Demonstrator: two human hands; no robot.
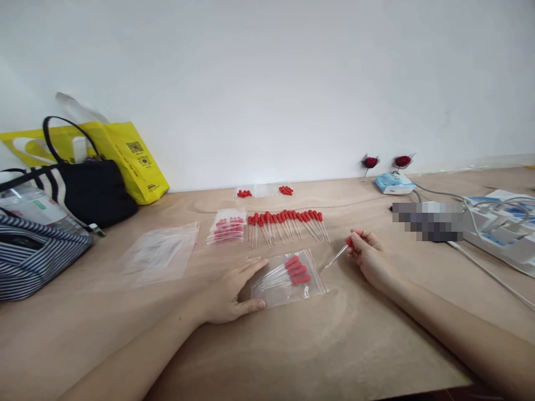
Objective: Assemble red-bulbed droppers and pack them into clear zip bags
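Note:
My right hand (365, 253) pinches a glass dropper (336, 256) by its red rubber bulb, its tip pointing down and left near the bag's open-looking edge. Flat on the table in front of me lies a clear zip bag (278, 295) with several red-bulbed droppers (297, 270) inside. My left hand (234, 292) rests at the bag's left end, thumb and fingers spread apart around its corner. Just beyond the bag is a row of loose droppers (286, 220), bulbs facing away from me. Left of that row sits a stack of filled bags (227, 227).
Flat clear bags (163, 253) lie to the left. Red bulbs (286, 190) and more clear bags sit near the wall. A black handbag (92, 189), a yellow bag (142, 161) and a striped bag (42, 256) stand far left. At right are a tissue pack (394, 183), cables and a power strip (497, 236).

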